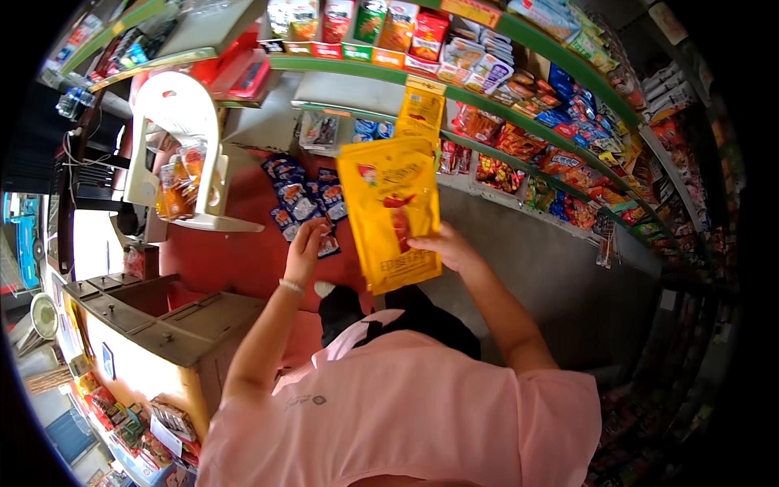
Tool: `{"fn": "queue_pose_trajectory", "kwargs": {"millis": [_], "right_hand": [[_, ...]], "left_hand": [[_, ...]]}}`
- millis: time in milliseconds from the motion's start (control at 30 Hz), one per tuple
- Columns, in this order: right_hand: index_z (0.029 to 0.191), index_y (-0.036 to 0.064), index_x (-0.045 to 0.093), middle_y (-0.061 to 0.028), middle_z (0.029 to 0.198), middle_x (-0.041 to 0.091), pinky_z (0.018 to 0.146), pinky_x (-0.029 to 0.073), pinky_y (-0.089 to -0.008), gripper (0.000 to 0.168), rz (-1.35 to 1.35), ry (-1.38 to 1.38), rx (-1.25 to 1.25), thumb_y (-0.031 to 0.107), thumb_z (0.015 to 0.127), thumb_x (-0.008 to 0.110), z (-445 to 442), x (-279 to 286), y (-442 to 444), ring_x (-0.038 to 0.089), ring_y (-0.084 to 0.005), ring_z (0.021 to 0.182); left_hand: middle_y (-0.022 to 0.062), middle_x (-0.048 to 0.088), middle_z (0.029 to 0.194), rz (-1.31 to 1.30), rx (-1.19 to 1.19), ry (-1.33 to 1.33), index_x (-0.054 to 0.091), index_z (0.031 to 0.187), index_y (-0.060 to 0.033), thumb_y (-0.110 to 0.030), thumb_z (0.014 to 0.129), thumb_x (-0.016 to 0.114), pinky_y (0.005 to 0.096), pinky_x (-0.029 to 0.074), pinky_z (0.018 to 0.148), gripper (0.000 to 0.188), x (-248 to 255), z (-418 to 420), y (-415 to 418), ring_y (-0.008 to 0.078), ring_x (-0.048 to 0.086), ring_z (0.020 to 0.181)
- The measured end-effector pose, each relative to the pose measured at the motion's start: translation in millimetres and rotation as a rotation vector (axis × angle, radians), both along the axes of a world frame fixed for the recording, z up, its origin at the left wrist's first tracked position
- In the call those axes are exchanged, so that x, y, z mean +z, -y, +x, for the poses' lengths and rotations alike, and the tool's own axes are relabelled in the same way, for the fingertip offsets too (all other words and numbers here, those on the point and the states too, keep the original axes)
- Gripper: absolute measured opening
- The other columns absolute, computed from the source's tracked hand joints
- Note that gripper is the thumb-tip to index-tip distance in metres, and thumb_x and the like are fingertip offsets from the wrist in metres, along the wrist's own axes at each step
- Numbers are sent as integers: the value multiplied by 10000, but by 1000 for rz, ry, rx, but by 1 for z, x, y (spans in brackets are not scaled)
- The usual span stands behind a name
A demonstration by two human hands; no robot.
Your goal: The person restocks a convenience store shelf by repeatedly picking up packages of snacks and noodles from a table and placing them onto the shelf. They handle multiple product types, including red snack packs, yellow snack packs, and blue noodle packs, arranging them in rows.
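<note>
My right hand (447, 246) grips the lower right edge of a large yellow snack pouch (389, 213), its thumb across the printed front. Beyond the pouch's top edge, another yellow packet (419, 112) is in front of the green-edged shelving. Left of the pouch, my left hand (310, 240) is raised with its fingers bent close together; whether it holds anything small is not clear. Just past that hand, several blue snack packets (294, 195) lie spread over a red surface. The large pouch covers part of the shelf and floor behind it.
A white plastic chair (176, 115) holding orange-filled bags (179, 182) stands at the left. Nearer on that side is a counter (201, 329) with lidded compartments. Shelves (548, 143) full of packaged snacks curve across the front and right. A cardboard-coloured box (261, 128) stands beyond the blue packets.
</note>
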State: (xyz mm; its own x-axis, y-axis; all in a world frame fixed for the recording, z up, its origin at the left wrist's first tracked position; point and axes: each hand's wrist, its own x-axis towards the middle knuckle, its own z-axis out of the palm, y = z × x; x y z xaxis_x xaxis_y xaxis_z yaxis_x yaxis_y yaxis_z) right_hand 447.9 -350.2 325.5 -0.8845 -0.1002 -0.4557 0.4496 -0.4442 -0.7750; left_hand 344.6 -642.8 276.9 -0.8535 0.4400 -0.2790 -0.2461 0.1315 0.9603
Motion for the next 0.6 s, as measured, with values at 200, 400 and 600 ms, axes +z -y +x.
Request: {"fn": "queue_pose_trajectory", "kwargs": {"millis": [200, 400, 600], "right_hand": [[1078, 51, 597, -15, 1007, 642, 816, 489, -289, 337, 214, 101, -105, 51, 760, 709, 31, -124, -99, 603, -117, 914], [1038, 65, 610, -3, 973, 646, 790, 497, -277, 321, 210, 246, -273, -28, 742, 693, 8, -248, -111, 609, -112, 876], [1029, 61, 608, -7, 965, 638, 791, 490, -267, 297, 245, 301, -382, 37, 752, 711, -59, -309, -132, 600, -104, 879]], "left_hand": [[42, 597, 1029, -97, -24, 657, 520, 1197, -106, -358, 921, 488, 261, 467, 710, 375, -138, -106, -130, 125, 578, 824], [39, 606, 914, -136, -18, 662, 563, 1131, -89, -418, 827, 591, 268, 434, 545, 448, -280, -222, -273, 113, 562, 698], [122, 587, 1100, 75, -223, 232, 520, 1173, 13, -196, 831, 609, 277, 501, 764, 410, -222, -294, -360, 174, 569, 1000]]}}
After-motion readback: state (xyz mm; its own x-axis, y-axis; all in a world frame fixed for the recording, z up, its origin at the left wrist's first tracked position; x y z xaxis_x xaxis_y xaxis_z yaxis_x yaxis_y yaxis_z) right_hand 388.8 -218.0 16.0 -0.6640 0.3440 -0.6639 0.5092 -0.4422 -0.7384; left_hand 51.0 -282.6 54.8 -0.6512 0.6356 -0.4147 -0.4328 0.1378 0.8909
